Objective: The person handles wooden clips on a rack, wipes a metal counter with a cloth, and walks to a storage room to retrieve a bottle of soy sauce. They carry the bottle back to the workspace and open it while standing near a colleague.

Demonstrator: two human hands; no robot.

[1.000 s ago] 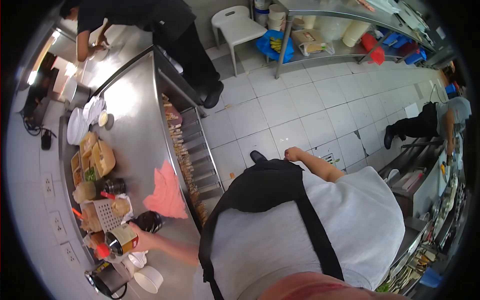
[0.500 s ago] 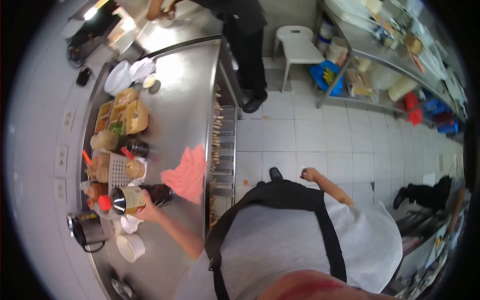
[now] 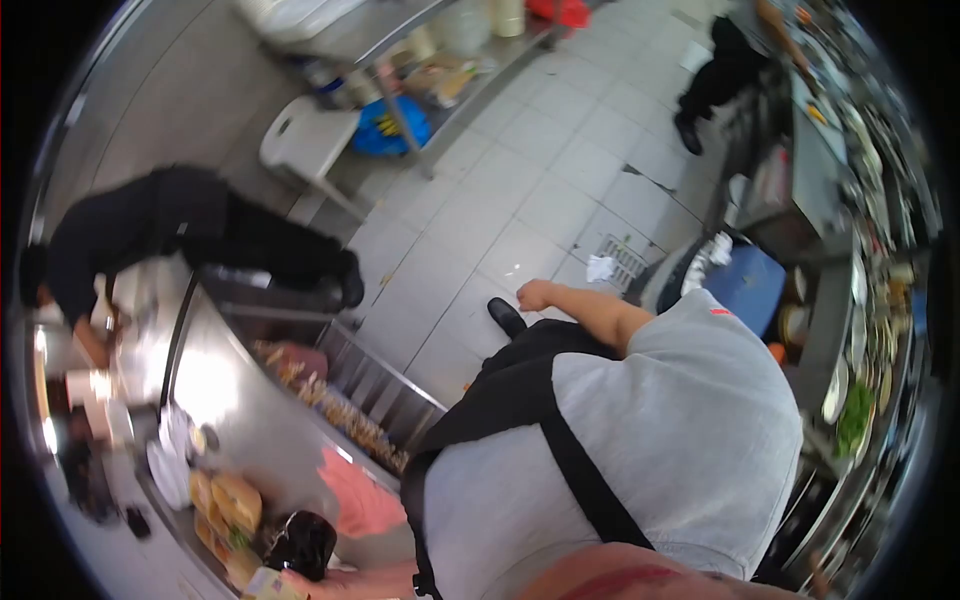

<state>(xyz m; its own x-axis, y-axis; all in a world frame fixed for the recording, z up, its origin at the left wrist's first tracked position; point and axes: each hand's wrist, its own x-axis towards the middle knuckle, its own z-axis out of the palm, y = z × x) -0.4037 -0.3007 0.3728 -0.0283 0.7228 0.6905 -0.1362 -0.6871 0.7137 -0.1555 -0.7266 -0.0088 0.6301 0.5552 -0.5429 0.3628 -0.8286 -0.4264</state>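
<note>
At the lower left edge my left hand is closed round a large bottle of dark liquid. The bottle has a pale label, and its rounded dark end points up in the view; its cap is out of frame. Beside it on the steel counter lies a crumpled pink cloth. My right hand hangs over the tiled floor in front of my body, with its fingers curled in. Whatever is inside those fingers, if anything, is hidden.
Food containers stand along the counter's wall side. A co-worker in black bends over the counter's far end. A white stool and a shelf unit stand ahead. Another person works at the right-hand line, near a blue bin.
My view has swung to the right, so the counter and bottle now sit lower left. The right-hand kitchen line and another person have come into view. My left hand still holds the bottle.
</note>
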